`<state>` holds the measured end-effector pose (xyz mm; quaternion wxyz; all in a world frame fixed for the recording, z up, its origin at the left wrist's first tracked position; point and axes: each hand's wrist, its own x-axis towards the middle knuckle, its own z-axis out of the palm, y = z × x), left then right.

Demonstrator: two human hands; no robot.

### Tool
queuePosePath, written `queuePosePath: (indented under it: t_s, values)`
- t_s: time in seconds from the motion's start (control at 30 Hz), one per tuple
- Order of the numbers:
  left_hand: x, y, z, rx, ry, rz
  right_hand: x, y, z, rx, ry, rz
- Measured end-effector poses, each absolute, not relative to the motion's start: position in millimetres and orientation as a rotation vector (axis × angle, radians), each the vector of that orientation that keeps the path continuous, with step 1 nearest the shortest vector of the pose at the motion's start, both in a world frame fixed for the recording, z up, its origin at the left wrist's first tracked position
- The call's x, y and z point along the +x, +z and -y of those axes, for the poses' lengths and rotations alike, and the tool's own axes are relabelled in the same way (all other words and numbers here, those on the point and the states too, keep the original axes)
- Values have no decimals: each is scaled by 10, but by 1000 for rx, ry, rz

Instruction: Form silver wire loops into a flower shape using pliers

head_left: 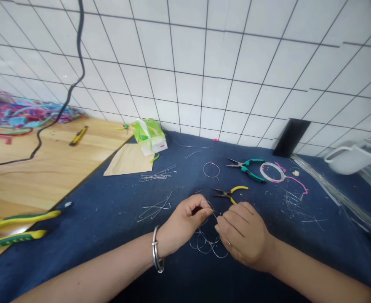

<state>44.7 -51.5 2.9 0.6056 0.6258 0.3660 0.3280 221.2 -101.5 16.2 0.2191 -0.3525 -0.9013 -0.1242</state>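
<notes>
The left hand (188, 216) is pinching a wire (214, 215). The right hand (244, 237) is curling beside it; whether its fingers are pinching, I can't tell.

Fine silver wire (214, 216), bridging the two hands at near centre!
Here it is, thin and bare, a small arc showing at the left hand's (185, 219) pinched fingertips, then slipping out of sight at the right hand's (245, 235) curled fingers; just below, overlapping wire loops (210, 243), rounded, shiny, with small joins, and whether they hang or lie flat, we can't tell
</notes>
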Motion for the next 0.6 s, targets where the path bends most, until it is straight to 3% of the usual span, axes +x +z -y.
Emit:
queuePosePath:
  t_s: [0.27, 0.6]
  values:
    - [504, -4, 569, 1154, 732, -799, 2183, 187, 1038, -769, -589, 2573]
    - [423, 8, 492, 1097, 702, -661, 2335, 161, 922, -1001, -220, 2336]
